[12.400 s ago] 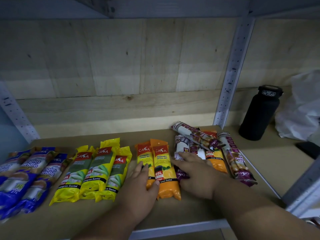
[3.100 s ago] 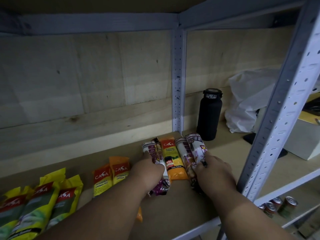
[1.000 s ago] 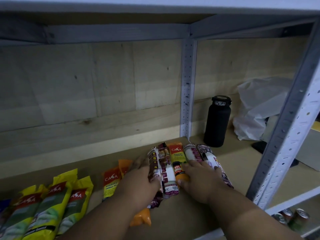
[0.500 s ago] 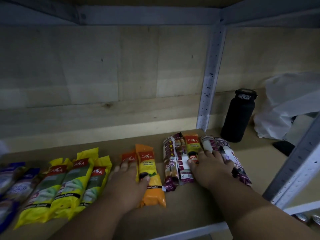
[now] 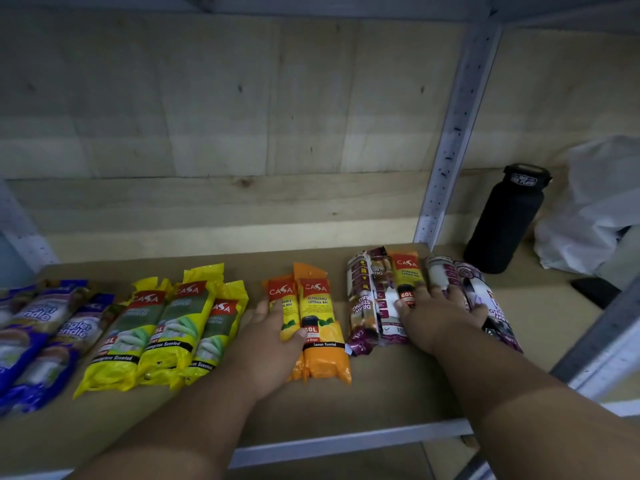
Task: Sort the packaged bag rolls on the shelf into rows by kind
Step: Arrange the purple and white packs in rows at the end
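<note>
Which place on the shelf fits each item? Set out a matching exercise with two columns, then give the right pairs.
Items:
1. blue packs
2. yellow packs
3. black bottle
4. orange pack among the purple ones

Places:
A. partly under the right hand
B. far left
C. right of the metal upright
D. just left of the left hand

Pairs: 1-B, 2-D, 3-C, 4-A

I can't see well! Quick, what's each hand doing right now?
Left hand: open, resting flat on the orange lemon-scented garbage bag packs.
Right hand: open, fingers spread, pressing on the maroon drawstring bag packs.
</note>
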